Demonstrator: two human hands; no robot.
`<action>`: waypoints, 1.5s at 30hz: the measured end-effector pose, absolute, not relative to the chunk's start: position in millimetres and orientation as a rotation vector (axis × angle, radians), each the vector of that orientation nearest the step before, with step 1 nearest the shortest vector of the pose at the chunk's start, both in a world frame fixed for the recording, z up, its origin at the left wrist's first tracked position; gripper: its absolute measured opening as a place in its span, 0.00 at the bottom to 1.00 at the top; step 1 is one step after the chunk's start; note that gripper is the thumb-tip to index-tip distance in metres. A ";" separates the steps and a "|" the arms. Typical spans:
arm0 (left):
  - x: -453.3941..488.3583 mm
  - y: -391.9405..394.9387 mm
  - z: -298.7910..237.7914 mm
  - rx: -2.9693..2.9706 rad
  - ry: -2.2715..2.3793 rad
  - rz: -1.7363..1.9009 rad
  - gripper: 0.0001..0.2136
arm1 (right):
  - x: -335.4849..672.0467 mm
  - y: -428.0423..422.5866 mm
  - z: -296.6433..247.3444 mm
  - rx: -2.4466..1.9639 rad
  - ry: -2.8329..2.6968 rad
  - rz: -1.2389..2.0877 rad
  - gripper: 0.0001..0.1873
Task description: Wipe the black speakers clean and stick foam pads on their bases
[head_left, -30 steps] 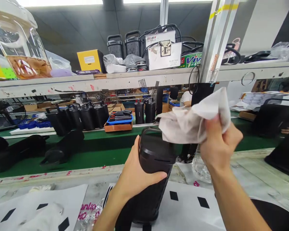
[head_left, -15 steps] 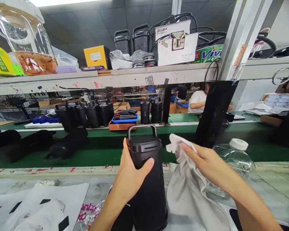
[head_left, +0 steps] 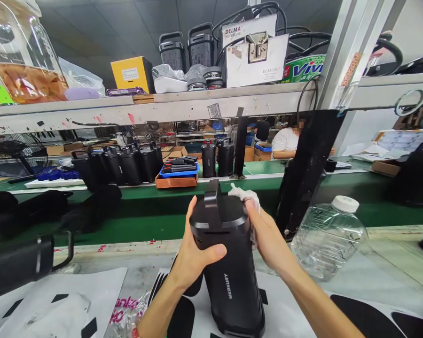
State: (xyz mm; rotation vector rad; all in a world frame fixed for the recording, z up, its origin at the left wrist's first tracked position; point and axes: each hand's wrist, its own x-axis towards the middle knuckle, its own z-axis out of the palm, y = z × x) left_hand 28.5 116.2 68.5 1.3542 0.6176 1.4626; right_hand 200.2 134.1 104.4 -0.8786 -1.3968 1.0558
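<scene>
A tall black speaker (head_left: 232,267) with a carry handle and "MERKURY" lettering stands upright on the bench in front of me. My left hand (head_left: 192,251) is wrapped round its upper left side, thumb across the front. My right hand (head_left: 268,237) presses a pale cloth (head_left: 246,197) against the speaker's upper right side; most of the cloth is hidden behind the hand and the speaker.
A clear plastic bottle (head_left: 326,237) lies tilted to the right. Black speakers (head_left: 123,164) line the green conveyor (head_left: 155,220); another black one (head_left: 17,265) lies at the left. White sheets (head_left: 66,300) cover the bench. A cluttered shelf (head_left: 183,105) runs overhead. A person sits beyond.
My right hand brought the cloth down from above the speaker and onto its upper right side. The speaker has been turned, its handle now edge-on toward me.
</scene>
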 end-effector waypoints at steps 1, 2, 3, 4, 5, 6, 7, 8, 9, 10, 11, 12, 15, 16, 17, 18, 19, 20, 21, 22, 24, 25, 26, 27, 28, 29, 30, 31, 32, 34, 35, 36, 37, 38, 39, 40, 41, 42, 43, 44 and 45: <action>29.9 114.2 70.9 1.339 0.652 1.491 0.51 | 197.5 130.0 105.3 -0.830 -1.388 1.049 0.29; 30.1 112.9 73.5 1.324 0.691 1.511 0.50 | 195.9 125.7 107.0 -0.788 -1.409 1.050 0.28; 29.3 112.3 76.1 1.314 0.724 1.520 0.49 | 195.0 121.6 109.5 -0.757 -1.456 1.055 0.27; 28.1 112.4 78.4 1.310 0.749 1.521 0.48 | 194.8 117.9 112.2 -0.739 -1.511 1.050 0.27; 26.9 112.9 80.1 1.315 0.767 1.519 0.47 | 194.9 115.0 114.9 -0.736 -1.556 1.032 0.26; 26.0 113.6 81.3 1.327 0.782 1.510 0.47 | 194.8 112.9 117.3 -0.746 -1.580 1.006 0.25; 25.6 114.0 82.2 1.338 0.795 1.502 0.46 | 194.4 111.7 118.9 -0.759 -1.581 0.982 0.24; 25.8 114.2 82.7 1.347 0.804 1.492 0.46 | 193.7 111.2 119.8 -0.764 -1.564 0.963 0.24; 26.5 114.0 83.2 1.350 0.809 1.485 0.46 | 192.5 111.4 119.9 -0.760 -1.542 0.951 0.23; 27.4 113.4 83.6 1.351 0.809 1.478 0.46 | 191.2 112.1 119.3 -0.749 -1.521 0.949 0.22; 28.4 112.6 84.1 1.353 0.805 1.474 0.46 | 189.9 113.0 118.3 -0.731 -1.508 0.953 0.21; 29.3 111.8 84.6 1.355 0.799 1.469 0.46 | 188.8 114.1 116.9 -0.712 -1.500 0.955 0.20; 30.4 110.9 85.7 1.359 0.790 1.472 0.45 | 187.1 117.1 113.2 -0.684 -1.502 0.950 0.19; 30.1 111.4 85.6 1.361 0.785 1.477 0.45 | 186.9 117.7 112.4 -0.681 -1.511 0.946 0.20; 29.5 112.2 85.0 1.363 0.777 1.482 0.44 | 186.6 118.2 112.0 -0.680 -1.519 0.938 0.21; 28.7 113.2 84.1 1.368 0.767 1.487 0.44 | 186.3 118.6 111.8 -0.681 -1.524 0.931 0.21; 27.8 114.5 82.8 1.374 0.758 1.490 0.43 | 185.8 118.9 111.8 -0.680 -1.525 0.925 0.21; 26.9 115.7 81.5 1.378 0.751 1.487 0.43 | 185.1 119.2 111.8 -0.680 -1.521 0.920 0.20; 26.1 116.9 80.3 1.378 0.748 1.486 0.42 | 184.2 119.6 111.9 -0.679 -1.516 0.918 0.19; 25.5 118.0 79.4 1.374 0.748 1.488 0.42 | 183.1 120.1 111.9 -0.677 -1.512 0.917 0.18; 25.1 119.4 79.0 1.346 0.760 1.498 0.43 | 180.7 121.5 111.6 -0.672 -1.505 0.918 0.17; 25.2 119.7 79.6 1.326 0.770 1.505 0.44 | 179.6 122.2 111.4 -0.670 -1.508 0.919 0.17; 25.6 119.9 80.5 1.307 0.780 1.512 0.45 | 178.5 122.8 111.2 -0.669 -1.516 0.922 0.16; 26.0 119.9 81.5 1.293 0.788 1.515 0.45 | 177.5 123.2 111.0 -0.670 -1.524 0.921 0.16; 26.4 119.8 82.6 1.286 0.792 1.514 0.45 | 176.7 123.4 110.9 -0.673 -1.529 0.917 0.15; 26.6 119.7 83.5 1.284 0.788 1.512 0.45 | 176.1 123.4 110.9 -0.680 -1.531 0.909 0.15; 26.8 119.5 84.1 1.287 0.780 1.509 0.45 | 175.7 123.3 111.0 -0.687 -1.529 0.897 0.14; 26.8 119.2 84.4 1.291 0.769 1.502 0.45 | 175.4 123.1 111.2 -0.693 -1.521 0.888 0.15; 26.6 119.0 84.4 1.294 0.759 1.495 0.45 | 175.2 122.9 111.4 -0.694 -1.516 0.882 0.15; 26.3 118.7 83.9 1.298 0.753 1.497 0.45 | 174.9 122.6 111.8 -0.683 -1.524 0.877 0.16; 26.2 118.7 83.6 1.298 0.757 1.504 0.45 | 174.8 122.5 112.0 -0.680 -1.527 0.876 0.16; 26.2 118.8 83.4 1.296 0.765 1.513 0.45 | 174.7 122.4 112.0 -0.683 -1.525 0.874 0.16; 26.3 119.0 83.4 1.295 0.773 1.519 0.45 | 174.7 122.4 111.9 -0.691 -1.520 0.873 0.16; 26.5 119.3 83.5 1.295 0.779 1.522 0.44 | 174.6 122.4 111.8 -0.699 -1.514 0.872 0.16; 26.6 119.6 83.7 1.296 0.781 1.521 0.44 | 174.6 122.5 111.7 -0.701 -1.509 0.872 0.16; 26.7 120.0 84.0 1.299 0.780 1.518 0.44 | 174.6 122.7 111.5 -0.698 -1.512 0.872 0.16; 26.7 120.3 84.1 1.302 0.777 1.515 0.44 | 174.5 122.8 111.4 -0.692 -1.516 0.869 0.16; 26.5 120.6 84.1 1.305 0.774 1.516 0.44 | 174.3 123.0 111.4 -0.687 -1.519 0.863 0.16; 26.0 120.9 83.8 1.309 0.771 1.517 0.44 | 174.1 123.2 111.3 -0.689 -1.519 0.858 0.16; 25.4 121.3 83.2 1.314 0.767 1.515 0.44 | 173.8 123.4 111.3 -0.695 -1.516 0.855 0.16; 24.6 121.6 82.3 1.322 0.761 1.508 0.43 | 173.4 123.5 111.3 -0.701 -1.509 0.857 0.16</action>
